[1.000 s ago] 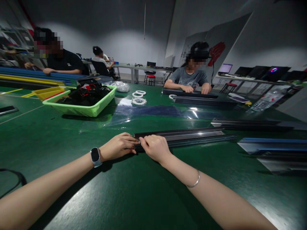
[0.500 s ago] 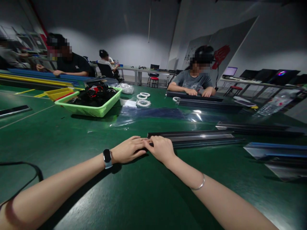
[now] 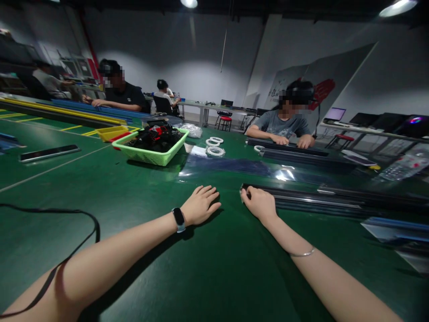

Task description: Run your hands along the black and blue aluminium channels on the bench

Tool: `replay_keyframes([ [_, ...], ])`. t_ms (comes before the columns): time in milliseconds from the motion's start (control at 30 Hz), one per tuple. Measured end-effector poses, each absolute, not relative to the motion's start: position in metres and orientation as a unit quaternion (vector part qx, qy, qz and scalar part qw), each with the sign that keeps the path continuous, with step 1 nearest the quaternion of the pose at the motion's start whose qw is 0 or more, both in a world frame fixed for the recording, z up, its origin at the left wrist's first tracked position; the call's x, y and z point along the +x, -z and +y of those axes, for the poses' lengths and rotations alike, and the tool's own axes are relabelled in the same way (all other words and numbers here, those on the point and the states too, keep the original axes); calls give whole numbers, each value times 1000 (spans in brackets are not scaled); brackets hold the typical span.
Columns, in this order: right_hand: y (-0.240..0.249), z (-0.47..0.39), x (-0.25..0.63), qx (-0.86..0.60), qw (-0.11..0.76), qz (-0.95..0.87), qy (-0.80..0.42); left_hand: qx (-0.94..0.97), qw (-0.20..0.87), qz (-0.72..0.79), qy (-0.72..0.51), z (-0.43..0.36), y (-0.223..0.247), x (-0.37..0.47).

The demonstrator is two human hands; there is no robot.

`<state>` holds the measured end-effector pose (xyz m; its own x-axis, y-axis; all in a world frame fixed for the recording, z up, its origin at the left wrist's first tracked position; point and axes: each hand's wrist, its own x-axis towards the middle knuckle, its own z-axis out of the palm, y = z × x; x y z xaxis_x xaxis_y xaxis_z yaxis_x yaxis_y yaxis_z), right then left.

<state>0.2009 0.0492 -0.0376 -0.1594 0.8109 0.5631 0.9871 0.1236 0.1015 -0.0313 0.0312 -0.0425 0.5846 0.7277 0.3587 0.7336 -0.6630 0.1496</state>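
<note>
My left hand (image 3: 203,205) lies open on the green table (image 3: 214,277), palm down with the fingers spread and nothing in it. To its right, my right hand (image 3: 261,205) is closed around the left end of a long dark channel-shaped strip (image 3: 318,200). That strip lies flat on the table and runs off to the right, with a shiny pale band along it. My right fingertips curl over its end, so part of that end is hidden. Beyond both hands stretches a clear plastic sheet (image 3: 234,165).
A light-green basket (image 3: 144,156) of black items stands back left, near a phone (image 3: 50,153). White tape rolls (image 3: 215,151) sit behind the sheet. More strips, including blue ones (image 3: 395,223), lie right. Across the table a person (image 3: 284,123) handles dark strips; a bottle (image 3: 405,165) is far right.
My hands have come apart: the left has left the strip's end and spread flat. My right hand stays on that end, and the strip has shifted right. The camera view has turned.
</note>
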Motion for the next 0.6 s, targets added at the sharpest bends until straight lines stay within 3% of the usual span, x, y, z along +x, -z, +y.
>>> replay_keyframes([
  [300,43,48,246,-640,168,-711,239,-862,-5,-478,171,40,55,-35],
  [600,45,43,338,-648,169,-667,325,-862,-4,-476,173,39,54,-36],
])
